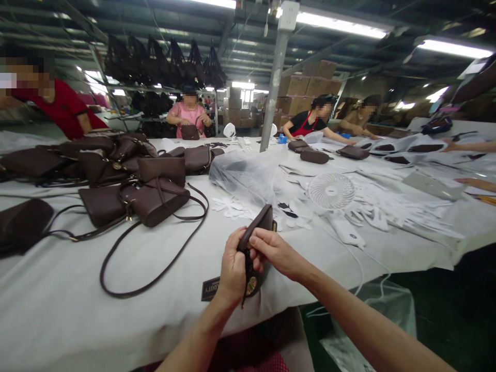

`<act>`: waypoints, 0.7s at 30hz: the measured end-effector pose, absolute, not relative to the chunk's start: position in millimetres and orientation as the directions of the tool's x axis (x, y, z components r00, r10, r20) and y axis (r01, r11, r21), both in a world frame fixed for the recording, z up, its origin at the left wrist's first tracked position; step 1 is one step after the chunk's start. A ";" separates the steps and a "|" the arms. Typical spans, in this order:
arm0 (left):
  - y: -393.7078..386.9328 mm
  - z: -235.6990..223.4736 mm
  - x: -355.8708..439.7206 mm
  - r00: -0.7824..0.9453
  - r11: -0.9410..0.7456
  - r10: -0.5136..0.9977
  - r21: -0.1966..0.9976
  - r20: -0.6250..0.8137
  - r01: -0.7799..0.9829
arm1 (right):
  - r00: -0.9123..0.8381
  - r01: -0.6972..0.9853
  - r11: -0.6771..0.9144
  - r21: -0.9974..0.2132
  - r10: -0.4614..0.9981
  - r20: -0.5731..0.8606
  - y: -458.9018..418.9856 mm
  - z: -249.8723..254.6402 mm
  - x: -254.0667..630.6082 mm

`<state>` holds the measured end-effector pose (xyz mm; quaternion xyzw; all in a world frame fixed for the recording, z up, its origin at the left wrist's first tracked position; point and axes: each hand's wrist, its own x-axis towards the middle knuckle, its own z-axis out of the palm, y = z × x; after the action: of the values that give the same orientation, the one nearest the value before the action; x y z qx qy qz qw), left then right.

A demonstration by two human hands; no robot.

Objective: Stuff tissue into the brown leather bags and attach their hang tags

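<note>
Near the front edge of the table I have a small dark brown handbag [264, 221] tilted up between both hands. My left hand [234, 266] is closed around its near left side, thumb on top. The fingers of my right hand [268, 247] pinch at the bag's upper edge, close against the left hand; what exactly they grip there is hidden. A round gold-coloured emblem [251, 285] shows low on the bag. Beside my left wrist a dark tag with light lettering [210, 289] hangs or lies partly behind the hand.
Brown handbags [104, 204] with long straps are heaped on the left. Clear plastic bags [242, 175], a white fan [331, 191] with a cable and white paper strips [403, 206] lie ahead and right. A grey post [274, 88] rises beyond. Several co-workers surround the table [155, 274].
</note>
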<state>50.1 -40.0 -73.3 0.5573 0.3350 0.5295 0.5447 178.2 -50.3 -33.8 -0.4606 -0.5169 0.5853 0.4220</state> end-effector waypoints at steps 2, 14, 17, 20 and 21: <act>-38.0 -72.7 52.2 0.143 -0.221 0.960 0.966 0.239 -0.134 | -0.212 0.011 -0.087 -0.996 0.973 -0.087 -48.9 -33.7 180.2; -36.1 -72.2 35.4 0.311 -0.213 0.914 0.961 0.260 -0.177 | -0.227 0.148 -0.017 -0.989 0.973 -0.051 -55.6 -20.2 172.3; -26.9 -66.0 27.1 0.438 -0.194 0.861 0.963 0.259 -0.189 | -0.120 0.042 -0.092 -0.995 0.988 -0.096 -56.9 -23.0 168.9; -21.9 -66.6 17.2 0.475 -0.194 0.840 0.963 0.261 -0.185 | -0.055 -0.077 -0.124 -0.989 0.991 -0.120 -57.0 -26.4 167.0; -23.1 -69.8 15.2 0.441 -0.194 0.863 0.968 0.246 -0.161 | -0.046 -0.087 -0.124 -0.988 0.992 -0.121 -56.8 -27.4 165.8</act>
<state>15.2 -23.1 -69.8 0.6288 0.2793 0.4487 0.5703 165.8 -56.8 -27.4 -0.4965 -0.4556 0.5618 0.4799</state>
